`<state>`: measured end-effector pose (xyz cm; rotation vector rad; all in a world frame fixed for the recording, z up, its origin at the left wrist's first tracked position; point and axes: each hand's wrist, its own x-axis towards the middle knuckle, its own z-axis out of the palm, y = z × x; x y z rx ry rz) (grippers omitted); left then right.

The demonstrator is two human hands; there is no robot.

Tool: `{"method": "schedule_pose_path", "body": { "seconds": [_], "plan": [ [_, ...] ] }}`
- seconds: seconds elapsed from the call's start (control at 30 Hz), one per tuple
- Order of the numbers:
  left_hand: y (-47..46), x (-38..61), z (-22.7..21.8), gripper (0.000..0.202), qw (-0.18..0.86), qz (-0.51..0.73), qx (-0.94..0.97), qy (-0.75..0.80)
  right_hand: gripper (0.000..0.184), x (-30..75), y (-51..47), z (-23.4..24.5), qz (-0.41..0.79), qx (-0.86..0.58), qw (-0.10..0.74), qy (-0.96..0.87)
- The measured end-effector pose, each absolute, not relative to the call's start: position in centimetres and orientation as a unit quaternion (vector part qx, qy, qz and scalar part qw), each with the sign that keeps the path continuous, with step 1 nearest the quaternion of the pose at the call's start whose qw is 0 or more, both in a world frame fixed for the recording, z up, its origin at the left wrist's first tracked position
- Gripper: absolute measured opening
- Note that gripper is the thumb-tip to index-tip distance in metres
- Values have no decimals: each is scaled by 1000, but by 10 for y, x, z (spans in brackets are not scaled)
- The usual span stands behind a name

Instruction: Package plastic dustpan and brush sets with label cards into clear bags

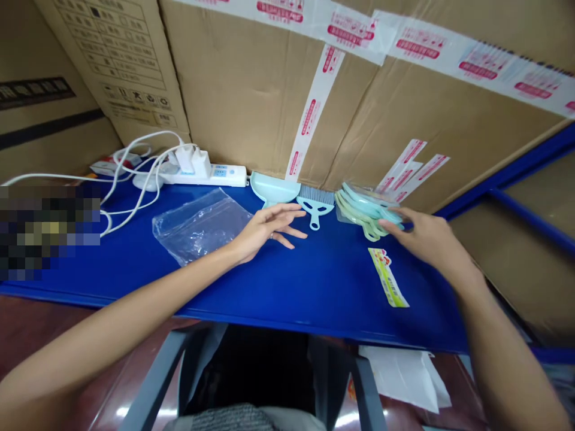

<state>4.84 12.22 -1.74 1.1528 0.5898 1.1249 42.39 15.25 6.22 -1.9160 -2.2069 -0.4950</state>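
A white power strip [211, 173] is seen at the blue counter's [291, 287] back edge. A clear plastic bag [197, 224] is laid near it, taped cardboard boxes [251, 90] stacked behind.

One loose dustpan [274, 188], one brush [317, 200], one bag [197, 224] — one label [389, 278]

left hand [269, 230]: open, fingers spread, palm down | right hand [426, 239]: palm down, grip unclear

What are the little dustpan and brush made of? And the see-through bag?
The dustpan looks like smooth pale-blue plastic, softly shiny. The brush has the same plastic handle and grey bristles, likely synthetic. The bag seems thin clear plastic film: wrinkled, glossy, blue table showing through.
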Motion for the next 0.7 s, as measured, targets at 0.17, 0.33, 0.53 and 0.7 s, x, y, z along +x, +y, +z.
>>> {"method": "schedule_pose_path", "body": {
  "seconds": [0.17,0.33,0.53,0.7],
  "plan": [
    [120,49,-18,41,636,501,521,270,43,399,141,14,-196,-631,185,-727],
    [121,45,-12,39,623,512,528,267,54,392,143,2,-194,-603,208,-746],
    [131,43,-21,27,478,504,614,374,53,397,152,0,-182,-648,171,-720],
    [138,29,-22,23,90,377,755,529,58,390,139,14,-198,-665,141,-706]
  ]
}}
